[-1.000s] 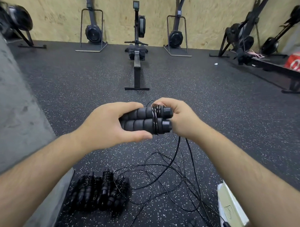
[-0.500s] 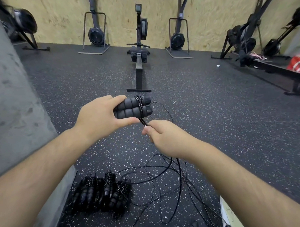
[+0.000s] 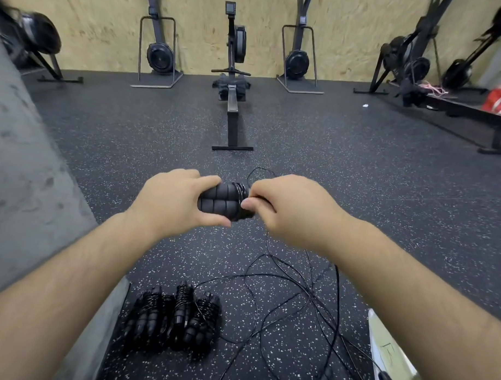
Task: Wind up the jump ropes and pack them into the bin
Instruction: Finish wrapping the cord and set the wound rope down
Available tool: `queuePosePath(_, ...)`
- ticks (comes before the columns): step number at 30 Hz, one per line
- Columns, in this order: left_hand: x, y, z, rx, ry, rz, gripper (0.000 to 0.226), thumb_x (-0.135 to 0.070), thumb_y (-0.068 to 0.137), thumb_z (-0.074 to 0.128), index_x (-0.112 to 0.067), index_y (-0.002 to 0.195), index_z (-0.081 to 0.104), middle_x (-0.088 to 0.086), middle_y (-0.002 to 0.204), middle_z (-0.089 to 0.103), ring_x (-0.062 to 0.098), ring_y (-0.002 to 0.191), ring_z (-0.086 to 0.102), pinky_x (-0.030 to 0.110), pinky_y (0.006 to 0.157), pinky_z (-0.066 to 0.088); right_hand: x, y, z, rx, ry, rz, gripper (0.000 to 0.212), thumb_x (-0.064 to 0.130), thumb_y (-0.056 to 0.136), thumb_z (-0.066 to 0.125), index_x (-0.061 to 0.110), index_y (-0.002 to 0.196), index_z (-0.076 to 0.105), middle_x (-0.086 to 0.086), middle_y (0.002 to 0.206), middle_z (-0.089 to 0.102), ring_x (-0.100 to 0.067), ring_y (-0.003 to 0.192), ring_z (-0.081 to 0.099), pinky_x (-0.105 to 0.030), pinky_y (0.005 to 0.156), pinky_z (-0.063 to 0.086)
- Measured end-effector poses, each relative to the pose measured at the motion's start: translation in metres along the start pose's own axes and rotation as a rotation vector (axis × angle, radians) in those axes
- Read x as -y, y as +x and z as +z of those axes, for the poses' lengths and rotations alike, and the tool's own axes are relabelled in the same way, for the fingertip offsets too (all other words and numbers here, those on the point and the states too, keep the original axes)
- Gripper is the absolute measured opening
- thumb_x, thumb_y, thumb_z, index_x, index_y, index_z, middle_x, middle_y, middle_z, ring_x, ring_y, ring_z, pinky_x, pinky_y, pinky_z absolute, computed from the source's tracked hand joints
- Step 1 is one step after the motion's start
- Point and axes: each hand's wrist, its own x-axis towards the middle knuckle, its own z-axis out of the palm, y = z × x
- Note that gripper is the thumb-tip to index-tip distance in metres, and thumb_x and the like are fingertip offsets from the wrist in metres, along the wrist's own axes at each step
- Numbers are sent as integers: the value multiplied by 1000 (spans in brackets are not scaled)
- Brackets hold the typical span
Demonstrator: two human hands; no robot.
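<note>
Handles (image 3: pixel 219 201) of one jump rope lie side by side in the left hand (image 3: pixel 169 204). Its fingers and thumb curl round their near ends, so the pair is locked together as a core for winding. The right hand (image 3: pixel 294 211) pinches the thin cord (image 3: pixel 337 295) right at the far ends of the handles, where a few turns (image 3: pixel 240 189) already sit. Holding it so close probably helps pull each turn tight.

From that pinch the cord drops to the floor (image 3: pixel 357 193) and spreads in loose, crossing loops, so most of the winding looks undone.

The handles are matt black foam, ribbed into rounded segments and soft to grip. The cord is slick, wiry and springy. Several finished bundles (image 3: pixel 176 318) lie on the speckled rubber floor beside the left forearm. A pale flat-edged thing (image 3: pixel 385 348) at lower right may be the bin; I cannot tell.
</note>
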Motion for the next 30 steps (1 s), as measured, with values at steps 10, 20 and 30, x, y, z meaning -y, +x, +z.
queuePosePath(10, -21, -11, -7, 94, -160, 286, 81, -98, 62, 46, -37, 113, 61, -14, 78, 50, 12, 79, 52, 35, 67, 50, -44, 10, 3, -78, 81, -23, 29, 59, 92, 56, 33, 95, 68, 11, 90, 67, -14, 89, 58, -33, 74, 48)
queuePosePath(20, -46, -23, -25, 56, -660, 214, 59, -70, 66, 73, -40, 114, 59, -17, 94, 65, 7, 92, 63, 39, 85, 53, -56, 5, 18, -85, 828, 71, 15, 25, 93, 70, 25, 78, 71, -3, 68, 57, -8, 65, 47, -26, 64, 40)
queuePosePath(30, -34, -14, -21, -118, -556, 33, 61, -73, 73, 61, -45, 127, 54, -14, 100, 66, 7, 97, 62, 38, 89, 52, -21, 4, 50, 94, 836, 343, 33, 14, 102, 45, 24, 70, 49, 14, 51, 51, -10, 51, 40, -24, 53, 33)
